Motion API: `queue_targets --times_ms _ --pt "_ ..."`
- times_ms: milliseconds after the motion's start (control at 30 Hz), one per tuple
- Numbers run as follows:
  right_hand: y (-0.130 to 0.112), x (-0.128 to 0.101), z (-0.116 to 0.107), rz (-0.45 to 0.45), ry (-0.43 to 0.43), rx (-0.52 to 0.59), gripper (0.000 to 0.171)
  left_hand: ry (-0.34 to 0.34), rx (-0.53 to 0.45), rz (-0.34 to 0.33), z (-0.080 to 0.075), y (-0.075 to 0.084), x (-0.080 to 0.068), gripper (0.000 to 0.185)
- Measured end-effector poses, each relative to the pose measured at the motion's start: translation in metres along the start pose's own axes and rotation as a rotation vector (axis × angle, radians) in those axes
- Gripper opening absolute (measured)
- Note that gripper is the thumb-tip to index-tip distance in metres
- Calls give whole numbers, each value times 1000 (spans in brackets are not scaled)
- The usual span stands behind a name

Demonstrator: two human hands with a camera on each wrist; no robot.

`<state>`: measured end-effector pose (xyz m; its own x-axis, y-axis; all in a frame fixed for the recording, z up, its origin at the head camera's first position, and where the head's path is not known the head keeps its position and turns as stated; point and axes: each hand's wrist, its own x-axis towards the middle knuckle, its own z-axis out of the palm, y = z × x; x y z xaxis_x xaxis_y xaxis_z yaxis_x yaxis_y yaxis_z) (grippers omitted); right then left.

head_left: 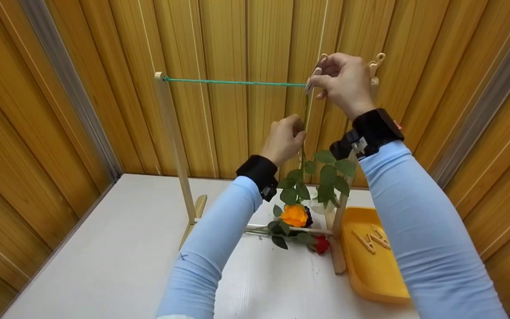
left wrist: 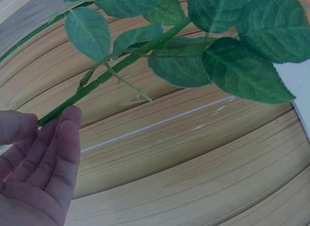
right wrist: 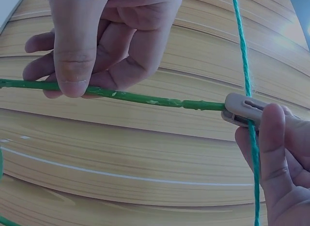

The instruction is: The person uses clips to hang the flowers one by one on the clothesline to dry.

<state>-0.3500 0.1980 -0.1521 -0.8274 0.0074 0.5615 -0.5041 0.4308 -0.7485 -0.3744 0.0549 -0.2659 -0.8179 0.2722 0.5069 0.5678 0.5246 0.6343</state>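
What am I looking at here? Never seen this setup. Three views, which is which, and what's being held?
No machine here: a person works with two bare hands, wearing three cameras. The wide picture comes from the head; the other two come from the wrists.

The left hand pinches a green flower stem hanging upside down, its orange bloom lowest. The right hand pinches a clothespin where the stem's end meets a green string stretched across a wooden frame.

On the white table lie a red flower and a yellow tray holding more pegs.
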Motion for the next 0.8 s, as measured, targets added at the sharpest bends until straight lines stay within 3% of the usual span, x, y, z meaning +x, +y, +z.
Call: queue_targets --times_ms 400,800 --pt "-2 2 -2 81 -40 35 21 5 9 20 1 -1 0 9" --pt "1 2 -2 72 -21 102 24 19 -25 -1 4 3 0 4"
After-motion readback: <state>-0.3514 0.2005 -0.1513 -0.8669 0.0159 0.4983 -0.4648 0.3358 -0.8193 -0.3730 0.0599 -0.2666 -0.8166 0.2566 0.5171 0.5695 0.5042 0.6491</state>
